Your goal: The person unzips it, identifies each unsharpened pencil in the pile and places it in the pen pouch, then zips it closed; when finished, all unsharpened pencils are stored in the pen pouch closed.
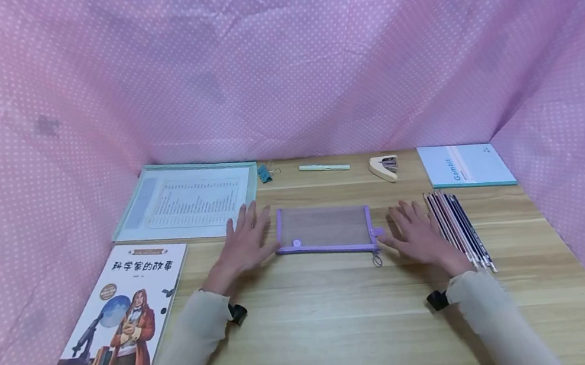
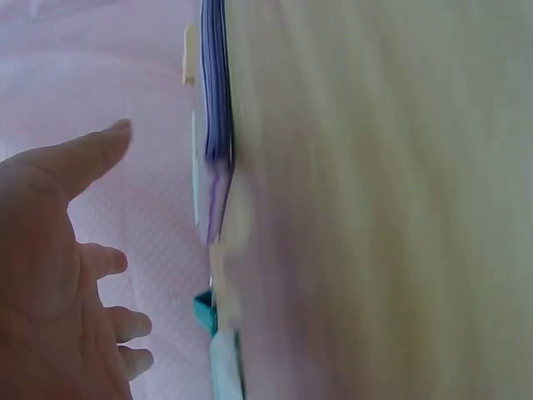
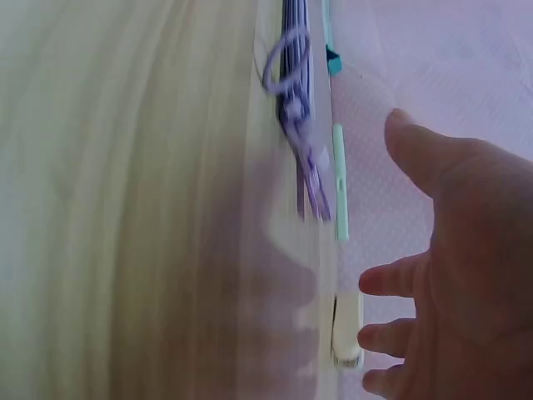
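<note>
A flat mesh zip pouch (image 1: 325, 226) with purple edging lies on the wooden table between both hands. Its zip runs along the near side, and a pull ring (image 1: 377, 258) hangs off the right corner. My left hand (image 1: 245, 244) hovers at the pouch's left end, fingers spread, thumb near the edge. On the other side, my right hand (image 1: 419, 234) is held over the table with loosely spread fingers, its thumb close to the purple tab. Both wrist views show the palms with nothing in them; the pouch appears edge-on as a purple strip (image 2: 215, 92).
Right of the right hand lie several pencils (image 1: 460, 230), with a blue notebook (image 1: 464, 165) behind. Along the back are a teal binder clip (image 1: 265, 174), a mint pen (image 1: 324, 168) and a white stapler (image 1: 383, 168). A document folder (image 1: 187, 199) and an illustrated book (image 1: 123, 307) lie left.
</note>
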Tool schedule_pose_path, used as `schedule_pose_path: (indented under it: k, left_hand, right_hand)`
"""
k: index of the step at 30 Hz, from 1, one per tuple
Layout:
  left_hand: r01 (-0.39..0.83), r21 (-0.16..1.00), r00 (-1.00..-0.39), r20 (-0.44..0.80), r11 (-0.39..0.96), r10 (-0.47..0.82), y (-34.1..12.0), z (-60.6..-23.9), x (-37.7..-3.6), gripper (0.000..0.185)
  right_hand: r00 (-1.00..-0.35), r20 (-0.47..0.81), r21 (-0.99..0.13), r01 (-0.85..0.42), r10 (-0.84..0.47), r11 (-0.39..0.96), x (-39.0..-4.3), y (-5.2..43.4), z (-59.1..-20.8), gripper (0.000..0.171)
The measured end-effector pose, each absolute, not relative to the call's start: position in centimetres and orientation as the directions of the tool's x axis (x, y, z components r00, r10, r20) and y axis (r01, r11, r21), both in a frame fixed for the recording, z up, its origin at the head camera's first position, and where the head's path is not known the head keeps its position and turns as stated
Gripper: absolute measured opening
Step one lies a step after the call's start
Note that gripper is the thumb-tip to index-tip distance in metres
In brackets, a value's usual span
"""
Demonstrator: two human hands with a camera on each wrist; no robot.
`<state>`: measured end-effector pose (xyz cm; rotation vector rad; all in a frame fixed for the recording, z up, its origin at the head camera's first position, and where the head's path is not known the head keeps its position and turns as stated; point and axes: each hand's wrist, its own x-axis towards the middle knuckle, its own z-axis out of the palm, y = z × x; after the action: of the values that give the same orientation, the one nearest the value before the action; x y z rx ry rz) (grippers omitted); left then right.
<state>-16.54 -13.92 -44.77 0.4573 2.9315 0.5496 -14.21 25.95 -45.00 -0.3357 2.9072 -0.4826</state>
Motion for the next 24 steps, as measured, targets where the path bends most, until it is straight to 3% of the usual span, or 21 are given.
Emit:
schedule_pose_path:
  k: [9, 17, 24]
  left_hand:
    - [0.285, 0.47, -0.902, -0.164, 0.835, 0.4, -12.2, -45.5, -16.2, 0.087]
    - [0.33, 0.397, -0.882, -0.195, 0.857, 0.43, -11.8, -46.1, -16.3, 0.068]
    - [0.341, 0.365, -0.882, -0.196, 0.866, 0.43, -11.4, -46.2, -16.2, 0.065]
  right_hand:
    - [-0.941, -0.193, -0.396, -0.186, -0.28, 0.899, -14.3, 23.8, -45.5, 0.075]
    - [-0.941, -0.213, -0.455, -0.142, -0.262, 0.879, -14.4, 22.6, -45.6, 0.073]
    - [-0.95, -0.152, -0.536, -0.153, -0.273, 0.83, -14.3, 22.3, -45.6, 0.07]
